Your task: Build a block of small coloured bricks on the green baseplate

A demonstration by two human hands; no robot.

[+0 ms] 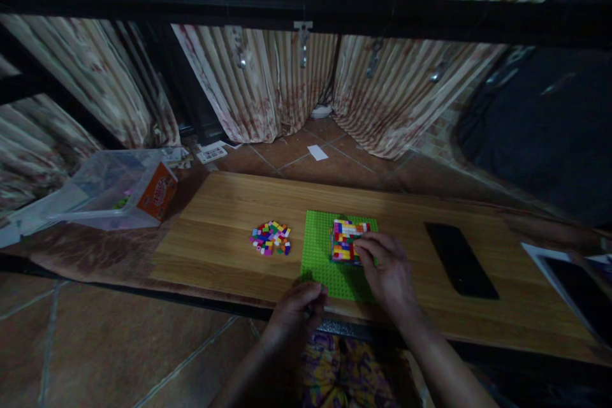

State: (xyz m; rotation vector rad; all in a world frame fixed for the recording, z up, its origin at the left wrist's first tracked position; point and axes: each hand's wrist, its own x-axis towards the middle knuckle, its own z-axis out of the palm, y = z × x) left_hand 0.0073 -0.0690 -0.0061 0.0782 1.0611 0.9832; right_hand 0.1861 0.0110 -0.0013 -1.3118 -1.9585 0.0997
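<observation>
A green studded baseplate [315,248] lies on the wooden board, bearing a low block built of many-coloured toy bricks [345,245]. My right hand [389,271] is over the right side of that build, thumb and fingertips pinched together at its top; any brick between them is too small to make out. Near the baseplate's front left corner is my left hand [301,306], its fingers curled in, and whatever they hold is hidden. Left of the baseplate lies a loose pile of small coloured bricks [271,238].
A dark flat phone-like slab [461,260] rests on the wooden board [215,236] at the right, with another dark device [581,293] beyond. At the left stands a clear plastic tub [115,191] with an orange label. Curtains and a dark metal bar [306,6] are behind.
</observation>
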